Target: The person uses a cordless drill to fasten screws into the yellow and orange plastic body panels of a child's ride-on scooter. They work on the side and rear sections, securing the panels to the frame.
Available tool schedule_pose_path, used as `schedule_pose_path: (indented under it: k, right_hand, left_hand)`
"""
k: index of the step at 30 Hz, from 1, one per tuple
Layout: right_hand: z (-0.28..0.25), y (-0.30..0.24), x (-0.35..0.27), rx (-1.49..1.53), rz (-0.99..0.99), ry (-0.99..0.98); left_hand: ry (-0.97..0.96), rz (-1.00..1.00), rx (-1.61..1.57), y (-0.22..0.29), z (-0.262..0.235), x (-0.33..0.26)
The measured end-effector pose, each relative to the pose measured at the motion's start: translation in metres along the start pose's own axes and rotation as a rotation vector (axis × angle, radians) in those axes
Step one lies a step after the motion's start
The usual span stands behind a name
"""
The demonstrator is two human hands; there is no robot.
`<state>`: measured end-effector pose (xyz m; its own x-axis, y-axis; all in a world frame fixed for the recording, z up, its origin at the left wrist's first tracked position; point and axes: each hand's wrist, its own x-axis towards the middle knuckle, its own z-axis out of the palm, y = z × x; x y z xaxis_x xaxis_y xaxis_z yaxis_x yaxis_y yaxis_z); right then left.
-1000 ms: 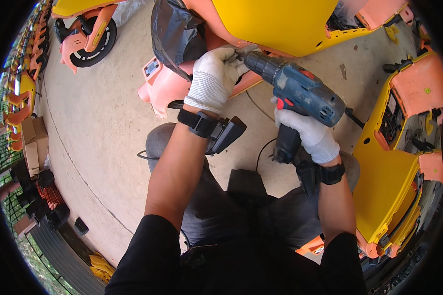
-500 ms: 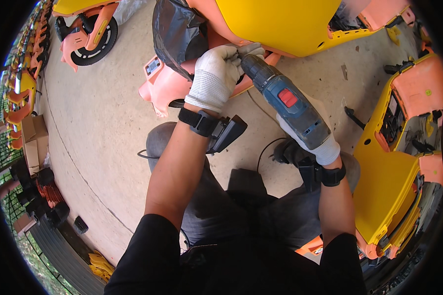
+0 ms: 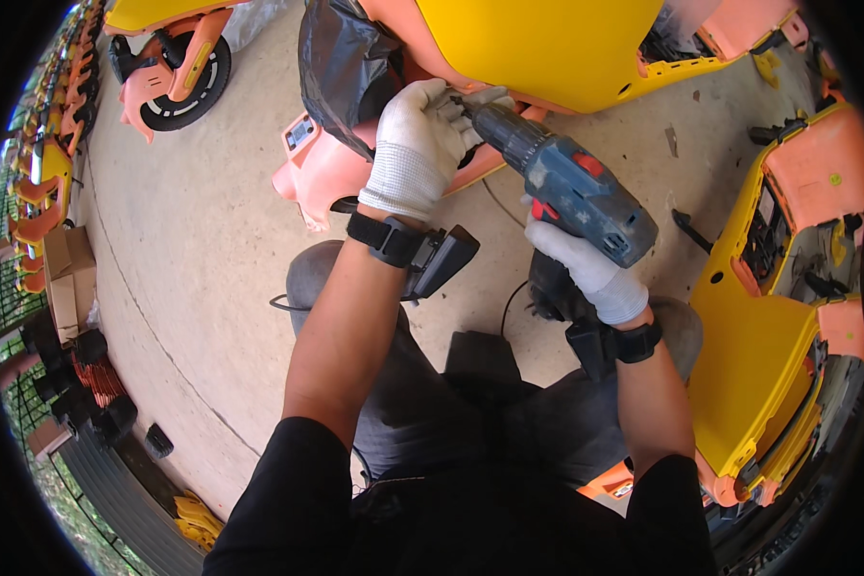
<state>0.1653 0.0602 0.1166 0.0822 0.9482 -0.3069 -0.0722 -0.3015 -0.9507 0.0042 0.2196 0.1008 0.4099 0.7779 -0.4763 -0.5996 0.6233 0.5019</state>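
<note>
My right hand (image 3: 586, 259), in a white knit glove, grips a dark blue cordless drill (image 3: 581, 192) with red switches. The drill is rolled over, so its handle lies partly hidden by my glove. Its chuck and short bit point up and left at my left hand (image 3: 418, 144), also gloved. The fingers of that hand are curled together around the bit's tip; whatever they pinch is too small to make out. Both hands are in front of a yellow and pink scooter body (image 3: 528, 48). Beside my left hand, a black plastic bag (image 3: 348, 72) drapes over a pink part.
A pink front fork with a wheel (image 3: 190, 91) is at the far left. More yellow and pink body shells (image 3: 749, 355) stand close on my right. Cardboard boxes (image 3: 67, 278) and black parts line the left edge. A thin cable (image 3: 505, 206) crosses the concrete floor.
The drill has rolled in my right hand, bringing its red trigger into view, and that hand has shifted slightly left. My left hand has stayed nearly in place, its fingers a little rearranged.
</note>
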Motion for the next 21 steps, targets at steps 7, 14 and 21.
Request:
schedule_pose_path:
  k: [7,14,21]
  right_hand:
    - [0.0036,-0.0006,-0.0018,0.038,0.004,0.018]
    - [0.0039,0.0011,-0.0040,0.017,0.010,0.013]
    - [0.0037,0.0058,-0.0068,-0.050,-0.068,0.028]
  left_hand:
    - [0.089,0.015,-0.075,0.0013,0.0096,-0.0052]
    - [-0.004,0.011,-0.059,0.0023,0.0040,-0.0050]
    - [0.014,0.031,-0.039,0.0013,0.0091,-0.0068]
